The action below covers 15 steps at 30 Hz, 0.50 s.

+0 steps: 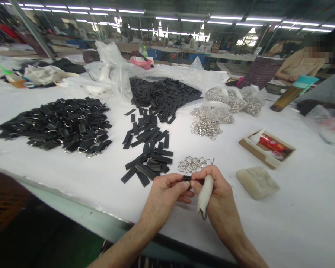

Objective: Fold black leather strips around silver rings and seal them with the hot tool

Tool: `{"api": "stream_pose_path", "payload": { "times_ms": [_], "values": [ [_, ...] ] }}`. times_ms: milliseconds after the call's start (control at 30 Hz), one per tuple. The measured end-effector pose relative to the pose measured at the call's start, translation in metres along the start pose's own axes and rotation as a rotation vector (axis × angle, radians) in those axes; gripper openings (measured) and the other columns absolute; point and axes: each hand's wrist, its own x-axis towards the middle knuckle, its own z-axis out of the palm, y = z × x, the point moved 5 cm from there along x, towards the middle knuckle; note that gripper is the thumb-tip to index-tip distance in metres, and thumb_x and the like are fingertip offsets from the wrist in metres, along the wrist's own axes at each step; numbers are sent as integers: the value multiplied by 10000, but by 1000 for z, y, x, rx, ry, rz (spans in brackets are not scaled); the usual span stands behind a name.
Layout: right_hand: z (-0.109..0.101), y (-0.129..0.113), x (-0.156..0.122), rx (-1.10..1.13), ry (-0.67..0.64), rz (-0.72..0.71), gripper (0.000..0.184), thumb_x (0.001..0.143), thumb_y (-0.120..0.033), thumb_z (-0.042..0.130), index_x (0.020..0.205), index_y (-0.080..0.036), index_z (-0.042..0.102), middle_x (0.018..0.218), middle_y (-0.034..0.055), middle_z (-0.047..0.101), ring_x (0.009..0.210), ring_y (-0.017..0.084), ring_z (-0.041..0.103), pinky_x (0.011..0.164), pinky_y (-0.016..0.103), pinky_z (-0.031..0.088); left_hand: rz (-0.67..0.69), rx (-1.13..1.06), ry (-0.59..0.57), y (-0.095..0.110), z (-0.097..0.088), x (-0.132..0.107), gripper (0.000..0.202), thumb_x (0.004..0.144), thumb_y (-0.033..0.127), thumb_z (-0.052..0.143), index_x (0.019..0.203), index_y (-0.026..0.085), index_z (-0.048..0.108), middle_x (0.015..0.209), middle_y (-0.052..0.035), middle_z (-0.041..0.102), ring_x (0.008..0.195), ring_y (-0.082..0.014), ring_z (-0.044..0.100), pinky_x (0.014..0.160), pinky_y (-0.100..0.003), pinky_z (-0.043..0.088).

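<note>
My left hand [167, 191] pinches one end of a short black strip [187, 178]. Its other end is between the fingertips of my right hand [216, 190]. Tucked in that right hand is also a tool with a white wrapped handle [205, 195]; a thin dark point shows above the knuckles, and the rest is hidden. Just beyond my fingers lies a small cluster of metal rings [194, 163]. Loose black strips [149, 165] are scattered to the left of my left hand, trailing back to a large heap of strips [164, 93].
At left is a pile of black strips fitted with rings [72, 126]. More rings [205, 126] spill from plastic bags [229, 98]. To the right are an open cardboard box [268, 149], a pale yellowish block [257, 181] and a teal-lidded bottle [293, 93]. Another person [298, 67] sits behind.
</note>
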Motion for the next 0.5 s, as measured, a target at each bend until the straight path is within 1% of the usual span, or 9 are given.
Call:
{"api": "stream_pose_path", "payload": {
  "times_ms": [100,267,367,500],
  "values": [
    [0,-1,1,-10,2,-6,62,779,-237,581,759,-204,533,672,-25,591,551,123,515,503,222,419,1,6,-13,0,1,0,103,735,216,648,757,120,681,694,-52,683,671,-195,663,658,-314,547],
    [0,1,-1,-32,3,2,49,793,-236,568,781,-206,532,661,-28,581,551,125,510,504,226,418,-14,-34,0,-1,1,1,115,719,236,670,730,122,682,650,-46,679,652,-196,664,655,-307,545],
    [2,2,-3,-49,3,11,49,813,-247,557,796,-214,526,695,-26,597,578,124,521,523,224,419,-19,-39,10,-1,1,2,113,715,234,673,719,122,681,651,-45,683,640,-189,666,636,-287,541],
    [-4,0,-2,-22,20,6,129,794,-302,602,771,-212,511,741,-9,616,638,140,542,545,233,423,-12,-52,19,0,-2,2,106,723,225,667,716,120,677,664,-49,694,604,-178,665,590,-273,544]
  ]
}}
